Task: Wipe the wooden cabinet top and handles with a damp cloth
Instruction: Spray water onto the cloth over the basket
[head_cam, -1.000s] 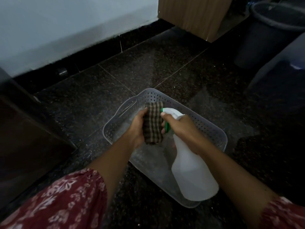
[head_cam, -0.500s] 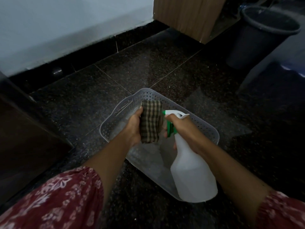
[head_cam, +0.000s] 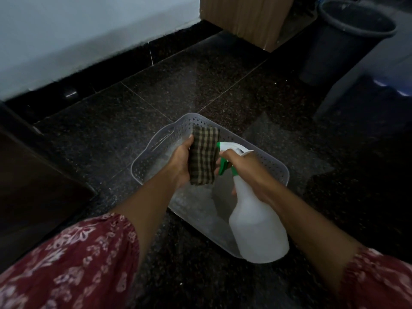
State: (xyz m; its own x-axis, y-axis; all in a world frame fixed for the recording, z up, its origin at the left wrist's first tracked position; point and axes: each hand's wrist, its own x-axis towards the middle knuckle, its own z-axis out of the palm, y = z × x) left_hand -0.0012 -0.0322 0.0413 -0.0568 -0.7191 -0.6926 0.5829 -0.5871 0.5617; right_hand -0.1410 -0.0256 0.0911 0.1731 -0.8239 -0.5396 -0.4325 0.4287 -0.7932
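My left hand [head_cam: 181,162] holds a folded brown checked cloth [head_cam: 204,156] upright over a grey perforated plastic basket [head_cam: 276,172] on the floor. My right hand [head_cam: 244,168] grips the neck of a white spray bottle [head_cam: 256,228] with a green trigger, its nozzle right beside the cloth. A dark wooden cabinet [head_cam: 29,179] stands at the left edge; its top and handles are out of view.
The floor is dark speckled granite tile [head_cam: 178,85] with a white wall behind. A light wooden panel [head_cam: 243,16] stands at the top centre. A dark bucket [head_cam: 347,39] and a grey slanted object sit at the right.
The cloth and the spray nozzle have shifted slightly apart and the view has drifted a little; both hands keep their hold over the basket.
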